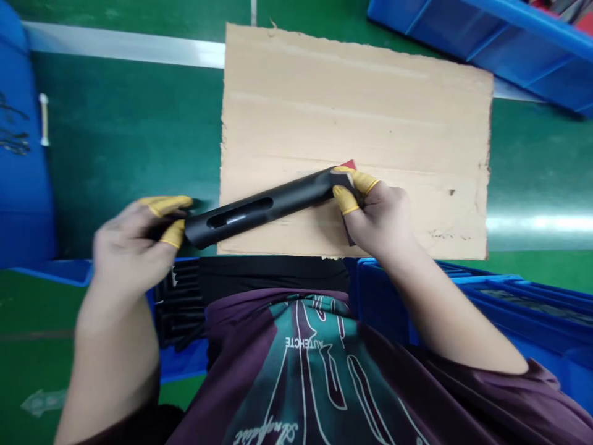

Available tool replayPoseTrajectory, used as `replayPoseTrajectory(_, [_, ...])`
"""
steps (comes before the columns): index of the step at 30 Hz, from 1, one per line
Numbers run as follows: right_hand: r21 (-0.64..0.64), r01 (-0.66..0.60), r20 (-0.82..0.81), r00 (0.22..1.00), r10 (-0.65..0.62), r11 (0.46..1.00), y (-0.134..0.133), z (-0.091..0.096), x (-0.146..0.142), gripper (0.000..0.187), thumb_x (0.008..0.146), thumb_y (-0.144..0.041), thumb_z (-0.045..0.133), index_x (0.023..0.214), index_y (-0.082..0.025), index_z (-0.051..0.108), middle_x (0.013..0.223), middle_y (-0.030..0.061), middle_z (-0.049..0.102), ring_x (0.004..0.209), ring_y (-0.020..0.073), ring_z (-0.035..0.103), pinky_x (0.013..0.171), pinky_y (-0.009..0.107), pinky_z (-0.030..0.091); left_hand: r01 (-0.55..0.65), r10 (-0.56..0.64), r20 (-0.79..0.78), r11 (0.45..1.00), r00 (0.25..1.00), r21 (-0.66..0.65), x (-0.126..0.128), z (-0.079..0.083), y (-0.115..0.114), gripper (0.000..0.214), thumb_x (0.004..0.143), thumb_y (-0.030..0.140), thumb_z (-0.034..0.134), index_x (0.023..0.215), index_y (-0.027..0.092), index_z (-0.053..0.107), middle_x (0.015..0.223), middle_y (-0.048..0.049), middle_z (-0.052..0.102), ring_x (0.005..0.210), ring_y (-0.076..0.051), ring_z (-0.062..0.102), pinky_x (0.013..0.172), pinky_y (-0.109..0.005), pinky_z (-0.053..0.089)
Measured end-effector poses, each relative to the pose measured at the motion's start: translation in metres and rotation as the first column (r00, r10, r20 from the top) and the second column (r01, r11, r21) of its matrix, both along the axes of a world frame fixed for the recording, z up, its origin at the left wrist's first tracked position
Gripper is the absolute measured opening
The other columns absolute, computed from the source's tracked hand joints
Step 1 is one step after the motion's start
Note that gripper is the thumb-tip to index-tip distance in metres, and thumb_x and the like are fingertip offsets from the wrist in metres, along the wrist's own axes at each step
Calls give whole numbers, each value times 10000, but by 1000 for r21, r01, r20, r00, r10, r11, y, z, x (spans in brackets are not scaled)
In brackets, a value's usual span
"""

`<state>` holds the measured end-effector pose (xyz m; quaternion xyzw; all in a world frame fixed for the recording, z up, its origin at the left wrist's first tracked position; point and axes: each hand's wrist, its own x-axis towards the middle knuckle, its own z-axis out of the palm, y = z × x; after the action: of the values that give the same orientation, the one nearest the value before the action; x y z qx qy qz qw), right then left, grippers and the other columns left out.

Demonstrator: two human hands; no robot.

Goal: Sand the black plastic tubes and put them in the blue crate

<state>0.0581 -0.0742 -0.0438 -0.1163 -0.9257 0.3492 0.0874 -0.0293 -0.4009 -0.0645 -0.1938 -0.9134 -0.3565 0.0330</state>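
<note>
Okay, left to right. Beyond the left hand, a blue crate (23, 154) sits at the edge of the green bench (115, 154), with a small white-ended rod (44, 120) right against the crate. Just below the left hand (130, 247), black ribbed parts (178, 303) stand in a blue bin (183, 364). Left hand pinches the low left end of a black tube (259, 210), two fingertips in yellow finger cots (164, 205) closed around it. Tube lies tilted, rising toward the right hand, with an oblong slot (238, 213) facing up. It crosses the lower part of a cardboard sheet (356, 123); contact with the sheet is hard to tell. Right hand (375, 216) pinches the tube's upper end, also with cotted fingertips. A small red piece (349, 164) pokes out just past those fingertips; what it is, can't tell. Past the right hand, blue crates (509, 309) sit nearer the person, and another blue crate (486, 43) sits at the far bench edge.
</note>
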Motion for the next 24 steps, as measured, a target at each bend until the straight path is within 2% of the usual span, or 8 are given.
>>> replayPoseTrajectory(3, [11, 30, -43, 999, -29, 999, 1, -6, -6, 322, 878, -337, 618, 1123, -182, 759, 894, 76, 798, 727, 236, 716, 700, 383, 599, 120, -117, -28, 985, 993, 126, 10, -2, 4, 308, 798, 224, 716, 1101, 190, 759, 1059, -26, 775, 930, -159, 708, 898, -301, 578])
replayPoseTrajectory(7, [-239, 49, -104, 992, -75, 970, 10, -13, -18, 284, 842, -482, 684, 957, -231, 751, 727, 19, 712, 573, 171, 608, 568, 328, 517, -55, -5, 191, 951, 982, 305, 25, 15, 24, 204, 802, 148, 695, 947, 254, 792, 861, 67, 766, 768, -82, 651, 791, -214, 536])
replayPoseTrajectory(9, [-502, 17, -82, 994, -67, 865, 15, -10, -20, 355, 815, -591, 689, 888, -244, 712, 574, -36, 568, 438, 117, 444, 451, 282, 402, -191, 6, 393, 882, 919, 432, 30, 26, 35, 267, 742, 138, 725, 973, 259, 784, 775, 77, 761, 657, -81, 641, 648, -192, 529])
replayPoseTrajectory(11, [-724, -25, -24, 1000, 11, 689, 18, -3, -17, 441, 815, -681, 633, 896, -250, 683, 502, -73, 444, 380, 93, 295, 397, 268, 305, -311, -82, 585, 783, 807, 539, 35, 36, 47, 288, 672, 203, 774, 959, 229, 772, 625, 50, 724, 493, -102, 595, 443, -191, 448])
replayPoseTrajectory(13, [-834, -57, 21, 991, 136, 548, 17, 6, -11, 556, 841, -751, 508, 976, -239, 677, 505, -72, 454, 370, 90, 234, 391, 279, 288, -396, -191, 712, 720, 675, 569, 39, 44, 58, 194, 611, 281, 798, 771, 181, 753, 481, 9, 648, 376, -110, 522, 341, -192, 350])
replayPoseTrajectory(15, [-866, -94, 27, 972, 234, 491, 14, 14, -5, 706, 860, -799, 340, 1066, -211, 672, 570, -26, 571, 376, 95, 261, 399, 295, 319, -473, -239, 788, 689, 567, 549, 42, 49, 66, 184, 553, 297, 806, 568, 157, 688, 444, -22, 620, 344, -95, 487, 335, -184, 340])
replayPoseTrajectory(21, [-744, -203, -47, 966, 253, 636, 4, 28, 5, 801, 922, -721, 139, 1088, -157, 683, 998, 169, 766, 455, 136, 500, 432, 332, 460, -606, -356, 881, 639, 311, 473, 55, 47, 78, 242, 552, 302, 800, 720, 128, 782, 430, -23, 585, 333, -61, 407, 359, -179, 349])
replayPoseTrajectory(24, [-743, -250, -89, 956, 278, 621, 4, 27, 8, 750, 916, -723, 204, 1006, -156, 688, 1025, 180, 750, 550, 164, 590, 472, 338, 497, -635, -423, 879, 622, 218, 457, 61, 39, 83, 273, 596, 324, 822, 750, 104, 779, 410, -15, 546, 353, -57, 378, 370, -184, 339])
